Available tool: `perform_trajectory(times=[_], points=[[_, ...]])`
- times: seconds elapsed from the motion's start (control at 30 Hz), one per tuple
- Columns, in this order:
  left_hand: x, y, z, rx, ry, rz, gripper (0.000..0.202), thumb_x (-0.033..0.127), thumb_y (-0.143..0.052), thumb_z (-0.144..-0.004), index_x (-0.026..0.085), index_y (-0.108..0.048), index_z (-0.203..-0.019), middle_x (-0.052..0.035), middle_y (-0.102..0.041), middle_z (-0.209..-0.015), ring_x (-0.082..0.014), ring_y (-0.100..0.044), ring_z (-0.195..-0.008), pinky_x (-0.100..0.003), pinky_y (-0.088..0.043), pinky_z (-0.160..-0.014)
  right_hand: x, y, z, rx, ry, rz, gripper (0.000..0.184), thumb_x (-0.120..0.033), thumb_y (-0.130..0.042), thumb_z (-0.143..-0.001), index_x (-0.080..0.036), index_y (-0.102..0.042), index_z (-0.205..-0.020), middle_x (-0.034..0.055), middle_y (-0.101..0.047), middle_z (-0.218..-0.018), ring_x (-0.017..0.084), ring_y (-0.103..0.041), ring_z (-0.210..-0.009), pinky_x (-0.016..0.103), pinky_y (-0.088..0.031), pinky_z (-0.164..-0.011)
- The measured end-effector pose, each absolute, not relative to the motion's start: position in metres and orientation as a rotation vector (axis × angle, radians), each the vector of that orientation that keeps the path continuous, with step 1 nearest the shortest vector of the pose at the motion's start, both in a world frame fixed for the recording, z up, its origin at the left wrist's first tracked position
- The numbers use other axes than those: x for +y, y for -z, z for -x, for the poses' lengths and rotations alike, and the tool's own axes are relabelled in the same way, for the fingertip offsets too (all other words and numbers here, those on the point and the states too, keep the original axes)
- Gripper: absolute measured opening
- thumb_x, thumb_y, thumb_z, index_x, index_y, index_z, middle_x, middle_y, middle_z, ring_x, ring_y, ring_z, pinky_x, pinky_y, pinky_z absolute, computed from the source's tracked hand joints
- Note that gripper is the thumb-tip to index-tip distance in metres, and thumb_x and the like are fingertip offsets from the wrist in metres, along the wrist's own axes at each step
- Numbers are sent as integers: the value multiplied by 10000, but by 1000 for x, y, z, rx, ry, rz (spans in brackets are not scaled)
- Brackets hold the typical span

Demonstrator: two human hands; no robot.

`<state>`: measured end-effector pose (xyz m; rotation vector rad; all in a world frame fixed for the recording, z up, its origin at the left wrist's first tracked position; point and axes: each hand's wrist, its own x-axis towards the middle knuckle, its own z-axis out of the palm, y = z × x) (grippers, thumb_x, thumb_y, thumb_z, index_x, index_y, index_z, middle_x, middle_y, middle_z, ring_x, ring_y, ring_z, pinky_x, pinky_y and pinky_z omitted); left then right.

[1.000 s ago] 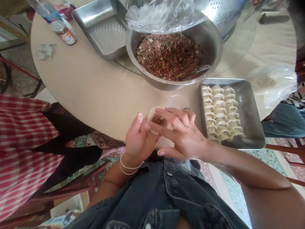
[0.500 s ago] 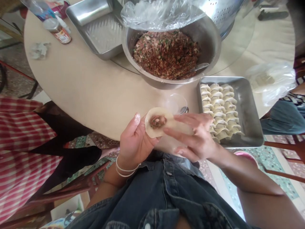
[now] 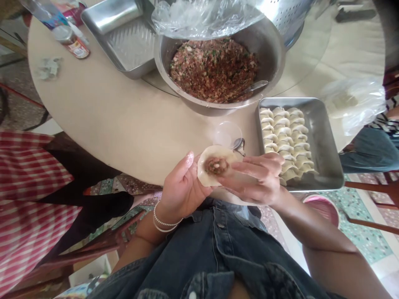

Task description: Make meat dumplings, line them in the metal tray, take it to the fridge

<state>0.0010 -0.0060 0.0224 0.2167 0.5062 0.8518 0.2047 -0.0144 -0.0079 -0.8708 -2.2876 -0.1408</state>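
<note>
A round dumpling wrapper (image 3: 204,179) lies flat across the fingers of my left hand (image 3: 183,187), its left edge beside my thumb. Meat filling (image 3: 216,166) sits in a small mound at its middle. From the right, my right hand (image 3: 261,179) reaches over with fingers stretched out, the fingertips at the wrapper's right edge; they are slightly blurred and grip nothing that I can see. Just beyond the wrapper are a small clear dish (image 3: 227,132) and a spoon (image 3: 239,144). To the right, a metal tray (image 3: 327,153) holds rows of folded dumplings (image 3: 285,132).
A large steel bowl (image 3: 274,68) of minced meat (image 3: 215,68) stands ahead, partly covered by plastic wrap (image 3: 205,20). Behind it is a colander (image 3: 285,16). An empty metal tray (image 3: 132,50), a jar (image 3: 73,43) and crumpled tissue (image 3: 49,67) are left. A plastic bag (image 3: 355,104) lies right.
My left hand and the wrapper have shifted slightly right and toward me in the view. The right hand's fingers have drawn closer together at the wrapper's right edge.
</note>
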Motion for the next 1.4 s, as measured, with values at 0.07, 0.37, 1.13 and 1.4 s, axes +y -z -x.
perform_trajectory(times=[0.07, 0.37, 1.13, 1.4], points=[[-6, -22, -1, 509, -850, -207, 521, 426, -281, -979, 118, -611, -1239, -152, -657, -1280, -316, -473, -1357, -496, -376, -1126, -13, 7, -202, -2209, 194, 858, 292, -313, -737, -790, -478, -705, -1028, -36, -637, -1048, 213, -497, -956, 372, -357, -785], [-3, -23, -3, 532, -802, -185, 510, 355, -274, -973, 103, -554, -1316, -154, -669, -1260, -310, -525, -1311, -476, -417, -1097, -22, 15, -208, -2227, 219, 901, 458, -328, -687, -839, -615, -581, -1181, -55, -675, -890, 208, -510, -863, 386, -310, -764], [4, -21, -3, 503, -753, -126, 494, 286, -265, -963, 33, -577, -1252, -180, -693, -1190, -317, -574, -1249, -478, -442, -1065, -14, 15, -193, -2105, 273, 696, 210, -184, -631, -876, -363, -739, -897, -115, -653, -884, 62, -509, -797, 313, -332, -893], [-2, -12, -5, 511, -818, -283, 419, 374, -429, -930, 114, -642, -1179, -136, -684, -1217, -314, -526, -1299, -462, -425, -1093, -11, 1, -196, -2132, 292, 741, 193, -215, -584, -928, -330, -738, -915, -118, -690, -811, 77, -525, -775, 323, -324, -852]])
